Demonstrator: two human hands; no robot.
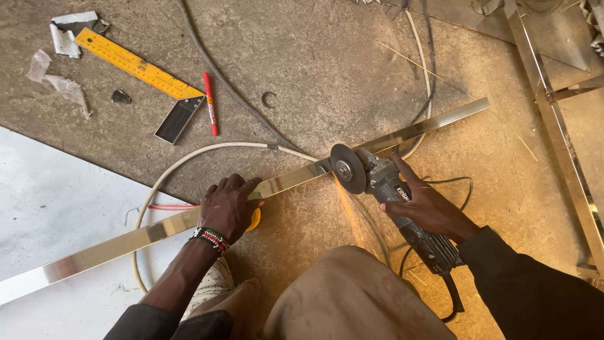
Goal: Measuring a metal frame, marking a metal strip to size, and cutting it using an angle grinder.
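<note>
The left hand (229, 204) lies palm down, fingers spread and pressed flat on the polished metal bar (126, 239), pinning it to the concrete floor (314, 69); a yellow object (255, 220) shows only as a sliver under the palm's outer edge and cannot be identified. The bar runs diagonally from the frame's left edge, where it is cut off, up past the right hand to a free end at upper right. The right hand (428, 204) is clenched around the body of the angle grinder (393, 189), whose disc (348, 168) meets the bar just beyond the fingertips of both hands; sparks fall toward the person's knee (352, 289). The grinder's rear and its lead pass behind the right sleeve and are partly hidden. A white cable (189, 154) loops under the bar by the left hand and its run beneath is concealed. Beyond the left hand lie a yellow square (141, 69), a red marker (209, 102) and crumpled scraps (60, 79), well apart from the work. A steel frame (553, 107) stands outboard of the right hand, cropped by the frame edge. Open floor remains beyond the disc.
</note>
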